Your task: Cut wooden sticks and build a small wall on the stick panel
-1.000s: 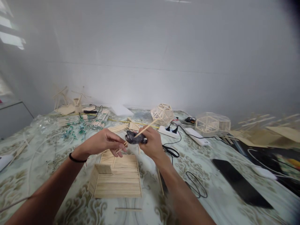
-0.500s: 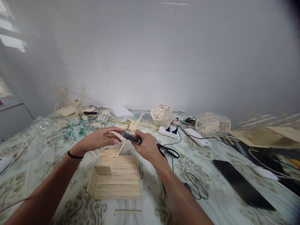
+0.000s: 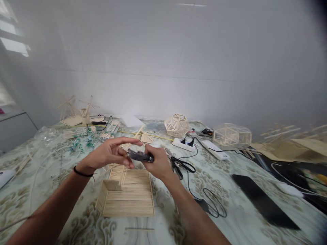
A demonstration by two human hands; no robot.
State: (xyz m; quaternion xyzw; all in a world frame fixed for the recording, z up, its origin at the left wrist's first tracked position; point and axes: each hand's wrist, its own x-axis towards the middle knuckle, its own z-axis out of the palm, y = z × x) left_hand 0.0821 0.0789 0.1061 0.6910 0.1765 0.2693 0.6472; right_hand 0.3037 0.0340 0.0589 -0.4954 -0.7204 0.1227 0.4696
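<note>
My right hand [image 3: 158,161] is wrapped around a dark handheld tool [image 3: 139,156], whose exact kind is blurred. My left hand [image 3: 112,153] curves about the tool's far end, index finger stretched over it and thumb below, with a gap between them. Whether the fingers touch the tool I cannot tell. A thin wooden stick slants behind the tool, close to my left fingers; what grips it is hidden. Below both hands lies a wooden stick panel [image 3: 130,202] with low upright walls at its left side. Loose sticks lie behind the panel.
Black-handled scissors [image 3: 182,166] and a black cable [image 3: 217,206] lie right of the panel. Farther right is a black slab [image 3: 263,200]. Behind stand a power strip [image 3: 183,144] and stick-built frames [image 3: 176,125]. One short stick [image 3: 139,229] lies in front.
My left hand has moved right and its fingers now curve around the tool's end. The tool has tilted and dropped slightly. The slanting stick's upper end has shifted left.
</note>
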